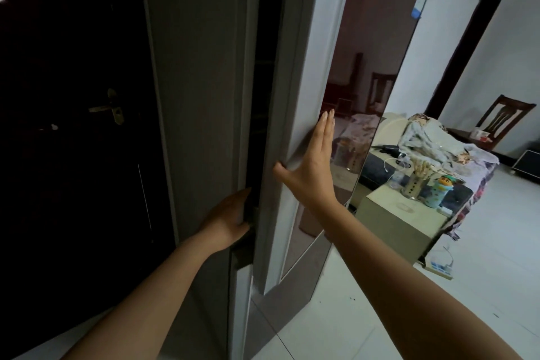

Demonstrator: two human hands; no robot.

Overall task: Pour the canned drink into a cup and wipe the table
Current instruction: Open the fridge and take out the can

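Note:
No can, cup or cloth is in view. I stand at a tall fridge (198, 96) whose glossy brown door (365, 67) is ajar, with a dark gap along its edge. My left hand (228, 219) reaches into that gap at about waist height; its fingers are hidden inside. My right hand (309, 166) lies flat against the door's pale edge, fingers straight and pointing up, thumb spread to the door's inner rim.
A dark room door with a brass handle (109, 109) is on the left. To the right, a small cream table (388, 222) carries a clear holder of sticks (416, 181) and a child's bottle (441, 190). Behind it stand a cluttered sofa (455, 155) and a wooden chair (505, 120). A power strip (438, 267) lies on the tiled floor.

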